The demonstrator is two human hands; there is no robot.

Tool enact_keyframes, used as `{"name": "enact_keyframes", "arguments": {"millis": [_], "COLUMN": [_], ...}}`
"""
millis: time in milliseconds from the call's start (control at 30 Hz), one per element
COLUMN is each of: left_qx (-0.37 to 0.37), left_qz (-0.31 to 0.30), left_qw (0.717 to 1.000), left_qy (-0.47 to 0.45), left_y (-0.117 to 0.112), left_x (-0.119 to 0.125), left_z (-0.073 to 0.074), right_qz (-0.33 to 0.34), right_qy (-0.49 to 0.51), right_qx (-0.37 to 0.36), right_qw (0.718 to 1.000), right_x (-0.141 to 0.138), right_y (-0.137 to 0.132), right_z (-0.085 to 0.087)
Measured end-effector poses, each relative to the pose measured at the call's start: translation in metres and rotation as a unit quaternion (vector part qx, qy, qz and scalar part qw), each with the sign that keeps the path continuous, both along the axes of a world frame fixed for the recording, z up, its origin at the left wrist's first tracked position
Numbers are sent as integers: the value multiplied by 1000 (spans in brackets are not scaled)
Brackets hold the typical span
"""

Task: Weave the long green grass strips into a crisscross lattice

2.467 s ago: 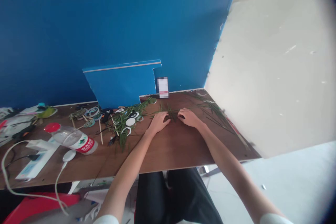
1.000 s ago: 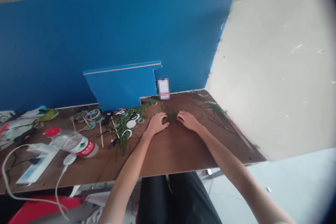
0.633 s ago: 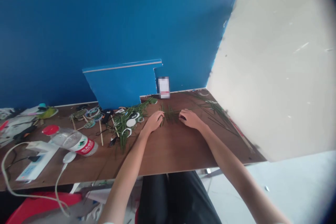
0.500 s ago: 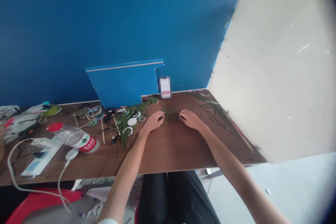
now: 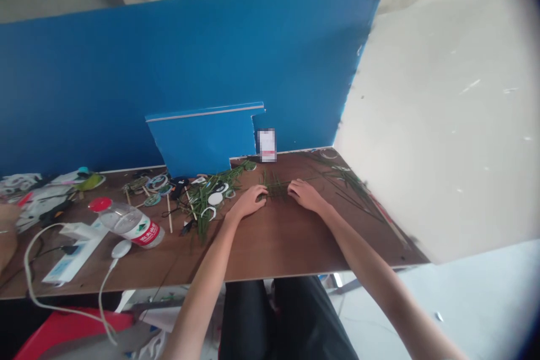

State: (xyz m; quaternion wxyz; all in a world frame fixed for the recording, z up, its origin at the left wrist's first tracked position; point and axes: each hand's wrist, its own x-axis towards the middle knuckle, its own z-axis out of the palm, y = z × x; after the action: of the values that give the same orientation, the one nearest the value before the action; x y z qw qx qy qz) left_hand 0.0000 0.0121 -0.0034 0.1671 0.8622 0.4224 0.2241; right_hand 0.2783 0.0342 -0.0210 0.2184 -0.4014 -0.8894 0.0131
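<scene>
Since the earlier frames, another person's arm (image 5: 7, 234) has come in at the left edge. Against a blue panel (image 5: 253, 56), your brown worktop (image 5: 274, 253) carries green strands (image 5: 276, 187) at mid-frame, between your left hand (image 5: 251, 201) and right hand (image 5: 305, 194), both curled; whether they grip any, you cannot tell. At lower left lies a clear bottle (image 5: 127, 221), its red-and-white label (image 5: 147, 232) too blurred to read, contents unclear.

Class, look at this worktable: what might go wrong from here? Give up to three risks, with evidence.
1. Green strands lie loose between the left hand and right hand; a small brush might scatter them.
2. The bottle is close to the power strip, which has plugs in it; any liquid spilled could reach the sockets.
3. A white cable hangs over the table edge and might get snagged.
</scene>
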Motion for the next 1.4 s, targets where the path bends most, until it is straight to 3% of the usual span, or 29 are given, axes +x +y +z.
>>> {"name": "enact_keyframes", "arguments": {"millis": [233, 600, 900, 1400], "left_qx": [-14, 32, 47, 39], "left_qz": [2, 33, 44, 40], "left_qw": [1000, 999, 997, 998], "left_qy": [-2, -9, -34, -30], "left_y": [-2, -1, -3, 0], "left_x": [-2, 6, -2, -7], "left_z": [0, -10, -5, -8], "right_qz": [-5, 2, 13, 5], "right_qy": [9, 6, 22, 14], "right_qx": [-4, -9, -28, -26], "right_qw": [1000, 1000, 999, 1000], "right_x": [3, -6, -2, -10], "right_y": [4, 1, -1, 0], "right_z": [-3, -4, 1, -4]}}
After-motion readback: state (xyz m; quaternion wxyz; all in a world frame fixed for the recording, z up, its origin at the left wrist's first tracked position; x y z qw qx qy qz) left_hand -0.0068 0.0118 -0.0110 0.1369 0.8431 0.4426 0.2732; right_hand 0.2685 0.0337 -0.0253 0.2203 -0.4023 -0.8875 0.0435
